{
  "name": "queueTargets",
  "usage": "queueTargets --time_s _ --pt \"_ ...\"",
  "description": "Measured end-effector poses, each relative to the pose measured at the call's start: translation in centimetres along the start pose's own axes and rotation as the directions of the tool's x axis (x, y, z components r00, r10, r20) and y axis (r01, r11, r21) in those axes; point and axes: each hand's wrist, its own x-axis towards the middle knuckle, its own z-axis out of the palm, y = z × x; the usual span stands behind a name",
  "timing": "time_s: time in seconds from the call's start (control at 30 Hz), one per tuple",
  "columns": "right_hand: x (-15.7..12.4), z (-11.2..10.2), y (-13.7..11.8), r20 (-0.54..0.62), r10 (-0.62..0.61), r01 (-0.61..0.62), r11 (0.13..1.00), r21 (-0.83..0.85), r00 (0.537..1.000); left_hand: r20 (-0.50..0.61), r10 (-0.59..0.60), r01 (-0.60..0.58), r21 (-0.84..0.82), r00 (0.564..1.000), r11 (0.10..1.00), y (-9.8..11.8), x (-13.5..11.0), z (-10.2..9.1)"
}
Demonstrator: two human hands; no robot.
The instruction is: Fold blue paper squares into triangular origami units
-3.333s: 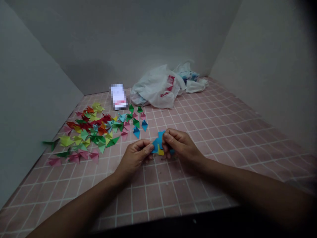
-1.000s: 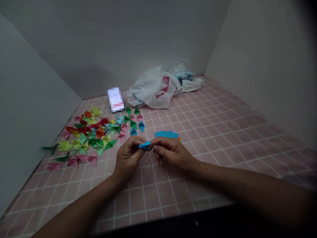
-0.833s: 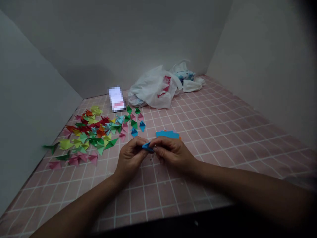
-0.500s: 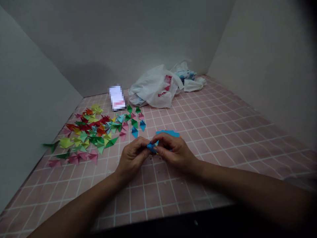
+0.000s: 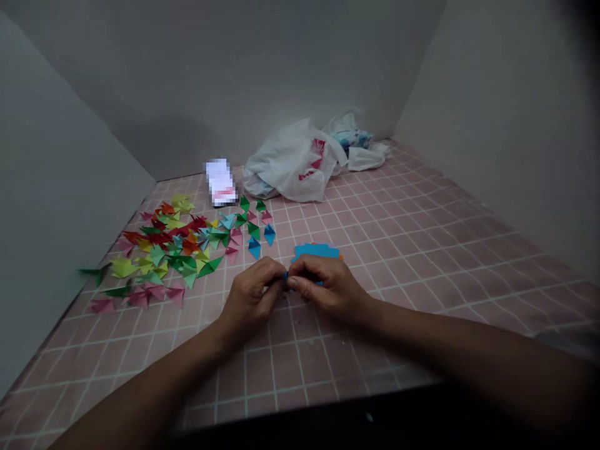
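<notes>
Between my fingertips is a small folded piece of blue paper (image 5: 285, 275), mostly hidden by the fingers. My left hand (image 5: 255, 289) pinches it from the left with thumb and forefinger. From the other side my right hand (image 5: 325, 284) grips it, thumb and forefinger pressed together. Just behind the right hand lies a stack of blue paper (image 5: 316, 251) with a little orange showing at its edge. To the left, two blue folded paper pieces (image 5: 254, 248) stand closest to my hands, at the edge of a group of folded paper cranes (image 5: 187, 262).
The cranes, in several colours, spread over the left of the pink checked cloth (image 5: 375, 350). Behind them a lit phone (image 5: 222, 182) leans upright. White plastic bags (image 5: 290, 165) lie against the back wall. Pale walls (image 5: 506, 125) enclose the surface left, right and behind.
My fingertips have closed in around the blue paper, so less of it shows. The hands have drawn slightly closer together, and more of the blue stack is visible.
</notes>
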Motion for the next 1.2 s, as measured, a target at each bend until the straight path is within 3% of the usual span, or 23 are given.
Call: queueTargets --time_s 0.33,0.5,0.63,0.8,1.03,1.2 --pt "0.05 0.11 -0.02 0.018 0.045 -0.045 0.999 0.018 0.999 -0.020 0.077 -0.076 0.048 0.997 0.996 -0.36 -0.02 0.05" --pt "-0.20 0.24 -0.20 -0.080 0.060 -0.064 0.997 -0.050 0.995 -0.061 0.059 -0.058 0.016 0.996 0.998 -0.10 -0.02 -0.04" --pt "-0.10 0.30 -0.33 -0.148 0.229 -0.209 0.969 0.135 0.962 -0.167 0.023 -0.029 -0.036 0.986 0.999 0.00 -0.01 -0.17" --pt "0.20 0.41 0.01 -0.134 0.326 -0.287 0.925 0.248 0.936 -0.199 0.116 -0.091 0.133 0.973 0.987 -0.07 0.07 -0.20" --pt "0.02 0.43 0.24 -0.084 0.311 -0.275 0.915 0.295 0.947 -0.107 0.169 -0.133 0.279 0.980 0.951 -0.18 -0.08 -0.03" --pt "0.03 0.34 0.27 -0.078 0.208 -0.193 0.967 0.165 0.975 -0.094 0.175 -0.142 0.284 0.980 0.948 -0.08 -0.13 -0.06"
